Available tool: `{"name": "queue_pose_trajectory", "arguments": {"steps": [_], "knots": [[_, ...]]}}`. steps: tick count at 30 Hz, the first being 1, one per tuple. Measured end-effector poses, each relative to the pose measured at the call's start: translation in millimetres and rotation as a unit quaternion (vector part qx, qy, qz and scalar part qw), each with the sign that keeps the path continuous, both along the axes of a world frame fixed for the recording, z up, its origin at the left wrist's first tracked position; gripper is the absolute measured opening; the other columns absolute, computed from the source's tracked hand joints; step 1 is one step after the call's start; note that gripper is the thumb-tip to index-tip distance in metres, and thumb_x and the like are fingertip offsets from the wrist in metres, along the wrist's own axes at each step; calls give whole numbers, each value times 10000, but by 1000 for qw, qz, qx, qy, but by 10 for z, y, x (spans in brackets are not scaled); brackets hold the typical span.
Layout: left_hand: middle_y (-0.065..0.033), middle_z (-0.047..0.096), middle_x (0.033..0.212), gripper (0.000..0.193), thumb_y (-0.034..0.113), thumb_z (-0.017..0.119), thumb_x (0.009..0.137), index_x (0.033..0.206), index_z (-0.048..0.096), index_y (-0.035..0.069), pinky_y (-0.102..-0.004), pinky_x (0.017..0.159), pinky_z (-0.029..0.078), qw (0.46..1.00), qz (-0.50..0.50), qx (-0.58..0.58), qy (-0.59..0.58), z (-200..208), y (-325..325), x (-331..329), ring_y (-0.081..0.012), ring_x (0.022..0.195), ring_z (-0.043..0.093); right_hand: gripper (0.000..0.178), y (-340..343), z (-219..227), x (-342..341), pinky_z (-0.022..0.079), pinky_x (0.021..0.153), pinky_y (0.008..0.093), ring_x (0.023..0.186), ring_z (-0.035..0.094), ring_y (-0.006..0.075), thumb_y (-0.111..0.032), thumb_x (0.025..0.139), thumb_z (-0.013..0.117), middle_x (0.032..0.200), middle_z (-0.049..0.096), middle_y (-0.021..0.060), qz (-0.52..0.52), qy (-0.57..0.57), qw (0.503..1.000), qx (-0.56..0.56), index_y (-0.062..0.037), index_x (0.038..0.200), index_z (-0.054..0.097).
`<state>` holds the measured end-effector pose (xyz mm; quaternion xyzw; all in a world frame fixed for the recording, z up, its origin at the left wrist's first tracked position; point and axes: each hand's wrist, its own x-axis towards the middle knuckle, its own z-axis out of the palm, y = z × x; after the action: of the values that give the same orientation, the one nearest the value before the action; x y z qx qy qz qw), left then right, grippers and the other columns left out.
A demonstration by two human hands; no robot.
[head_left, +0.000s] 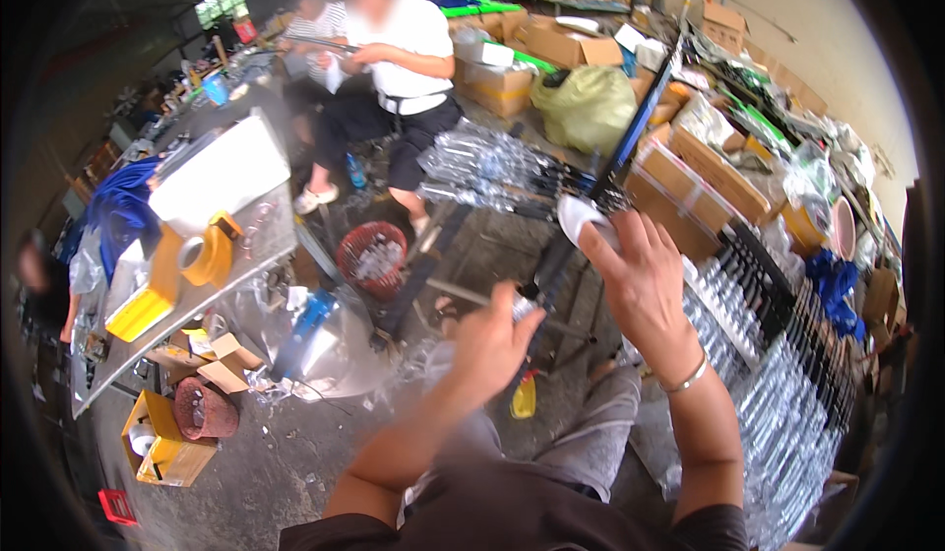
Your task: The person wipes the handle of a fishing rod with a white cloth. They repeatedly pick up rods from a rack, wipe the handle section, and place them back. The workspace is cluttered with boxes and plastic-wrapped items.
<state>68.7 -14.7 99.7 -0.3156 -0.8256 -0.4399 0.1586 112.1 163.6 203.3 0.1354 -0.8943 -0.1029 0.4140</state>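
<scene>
A long, slim dark blue and black pole (638, 129) slants up in front of me toward the far right. My left hand (487, 349) is closed at its near, lower end, where a small pale patch shows by the fingertips; the fingers partly hide what is there. Higher up, my right hand (645, 280) is closed on a white rounded piece (575, 218) against the pole; its kind is unclear. Beyond my hands lies a bundle of dark rods in clear plastic sleeves (482, 165).
On the left stands a table (241, 267) with yellow tape rolls (205, 256). A red basket (372, 259) sits on the floor ahead. Two people sit beyond, one in a white shirt (418, 39). Sleeved rods (758, 433) and cartons (674, 196) crowd the right.
</scene>
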Motion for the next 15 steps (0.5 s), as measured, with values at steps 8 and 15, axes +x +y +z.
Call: {"name": "queue_pose_trajectory", "arguments": {"steps": [8, 15], "knots": [[-191, 608, 664, 354, 241, 626, 891, 1072, 456, -12, -465, 518, 459, 991, -66, 48, -107, 56, 72, 108, -412, 606, 605, 332, -61, -44, 75, 472, 552, 351, 647, 556, 256, -76, 742, 680, 750, 488, 61, 25, -63, 995, -74, -61, 1042, 539], [-202, 624, 770, 383, 225, 629, 893, 1139, 468, -20, -394, 636, 484, 989, -47, 53, -128, -131, 20, 57, -378, 726, 641, 387, 114, -672, 260, 462, 745, 250, 861, 560, 103, -154, 873, 649, 977, 588, 11, 158, -114, 604, -773, -22, 1209, 507]]}}
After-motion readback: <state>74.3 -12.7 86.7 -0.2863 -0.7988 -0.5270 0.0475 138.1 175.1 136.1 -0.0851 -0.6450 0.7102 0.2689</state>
